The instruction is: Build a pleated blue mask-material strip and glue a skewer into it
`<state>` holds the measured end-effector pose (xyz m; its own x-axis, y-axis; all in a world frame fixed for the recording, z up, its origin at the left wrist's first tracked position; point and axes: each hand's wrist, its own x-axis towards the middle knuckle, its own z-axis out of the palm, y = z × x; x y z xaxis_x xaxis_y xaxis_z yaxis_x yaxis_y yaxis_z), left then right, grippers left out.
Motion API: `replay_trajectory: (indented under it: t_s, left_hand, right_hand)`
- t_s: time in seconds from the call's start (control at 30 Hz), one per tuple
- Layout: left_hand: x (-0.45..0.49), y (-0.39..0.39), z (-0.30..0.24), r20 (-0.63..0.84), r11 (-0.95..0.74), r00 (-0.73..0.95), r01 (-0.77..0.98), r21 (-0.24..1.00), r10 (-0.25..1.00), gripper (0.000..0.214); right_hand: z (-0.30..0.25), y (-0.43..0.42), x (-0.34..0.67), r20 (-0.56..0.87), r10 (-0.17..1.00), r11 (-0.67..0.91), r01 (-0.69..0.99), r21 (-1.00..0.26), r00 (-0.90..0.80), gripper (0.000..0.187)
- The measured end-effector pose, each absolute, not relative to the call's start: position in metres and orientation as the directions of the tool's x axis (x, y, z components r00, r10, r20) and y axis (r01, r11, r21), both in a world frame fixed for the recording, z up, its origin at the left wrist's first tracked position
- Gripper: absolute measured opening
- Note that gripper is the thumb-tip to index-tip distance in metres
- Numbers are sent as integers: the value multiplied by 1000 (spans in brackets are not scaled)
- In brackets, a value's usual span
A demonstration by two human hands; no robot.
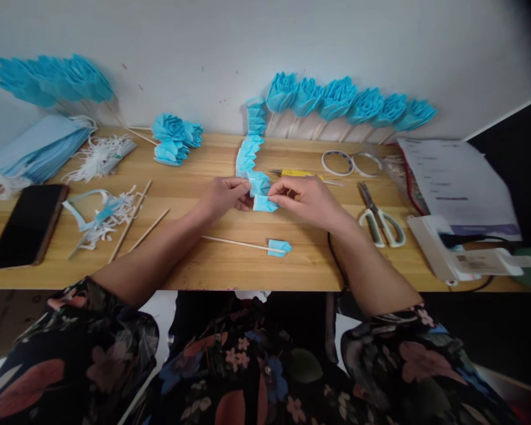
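A strip of blue folded petals (249, 151) runs from the wall toward me across the wooden table. My left hand (230, 195) is closed, thumb and finger pinching the left edge near its front end. My right hand (303, 198) is closed too, its fingertips pinching the right side of the nearest folded petal (264, 204). Just in front of both hands lies a thin wooden stick (234, 241), its right end resting on a single folded blue petal (279, 248). A yellow-handled cutter (298, 173) sits behind my right hand, partly hidden by it.
Blue fabric flowers on sticks (338, 98) lean on the wall, with more flowers (172, 133) at left. Scissors (380, 218), tape rolls (337, 163) and a power strip (442, 248) are at right. A phone (28, 226), blue face masks (48, 147) and white scraps (110, 215) lie left.
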<state>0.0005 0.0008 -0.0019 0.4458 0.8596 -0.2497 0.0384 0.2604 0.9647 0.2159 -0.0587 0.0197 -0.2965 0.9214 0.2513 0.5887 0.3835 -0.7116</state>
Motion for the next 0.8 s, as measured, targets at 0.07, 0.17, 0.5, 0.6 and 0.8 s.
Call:
replay_trajectory:
  t_s: [0.07, 0.17, 0.5, 0.6, 0.8]
  left_hand:
    - [1, 1, -4, -218, 220, 444, 49, 974, 869, 21]
    - [0, 2, -6, -177, 163, 447, 72, 984, 877, 23]
    - [1, 3, -10, -155, 137, 469, 71, 988, 870, 25]
    - [2, 1, -7, -169, 157, 452, 65, 986, 876, 25]
    - [2, -1, -5, -205, 210, 465, 42, 977, 861, 24]
  right_hand:
    - [18, -59, 212, 282, 914, 405, 592, -697, -293, 11]
    - [17, -59, 209, 297, 907, 420, 587, -692, -299, 13]
    - [13, -57, 209, 297, 917, 398, 616, -680, -265, 12]
    - [12, -56, 209, 295, 920, 392, 622, -677, -259, 12]
    - [10, -55, 208, 300, 926, 375, 652, -659, -229, 12]
